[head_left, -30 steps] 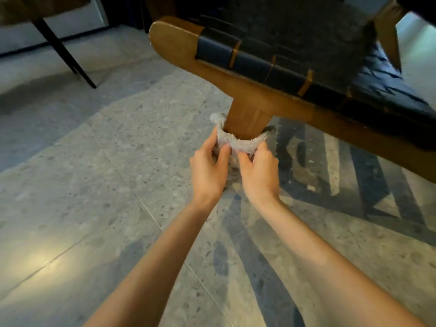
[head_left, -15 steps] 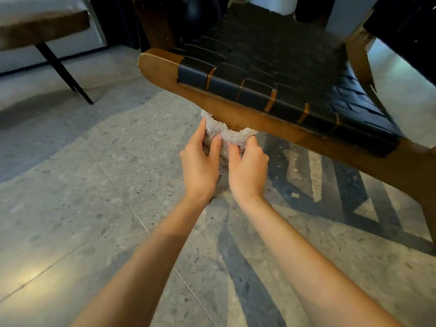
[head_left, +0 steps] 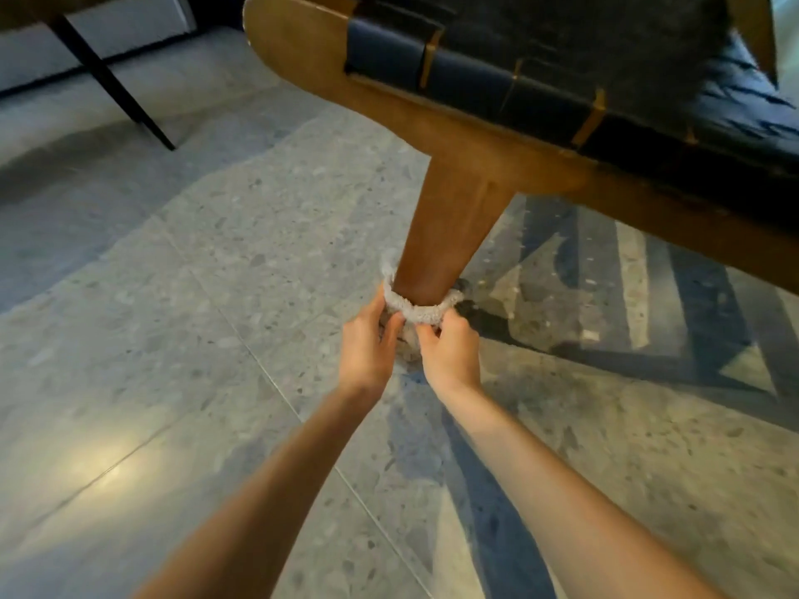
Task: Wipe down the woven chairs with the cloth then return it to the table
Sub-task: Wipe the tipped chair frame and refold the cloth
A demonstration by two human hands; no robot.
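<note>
Your left hand (head_left: 367, 352) pinches one end of the cloth (head_left: 415, 308), thumb and fingers curled round it. Your right hand (head_left: 449, 356) pinches the other end the same way. The 2 hands sit close together, just in front of the chair's leg (head_left: 445, 227), low down near the floor (head_left: 207, 304).

The cloth is wrapped as a band round the lower part of the leg, touching the wood at the front and on both sides. The leg hides its far side. Some loose cloth bunches between your hands, below the band.

The leg rises at a tilt to the brown wooden frame of the chair (head_left: 389, 105), which carries a seat (head_left: 540, 45) of dark woven straps. At the top left, a thin black leg (head_left: 108, 80) stands on the speckled tiles, well apart from the chair.
</note>
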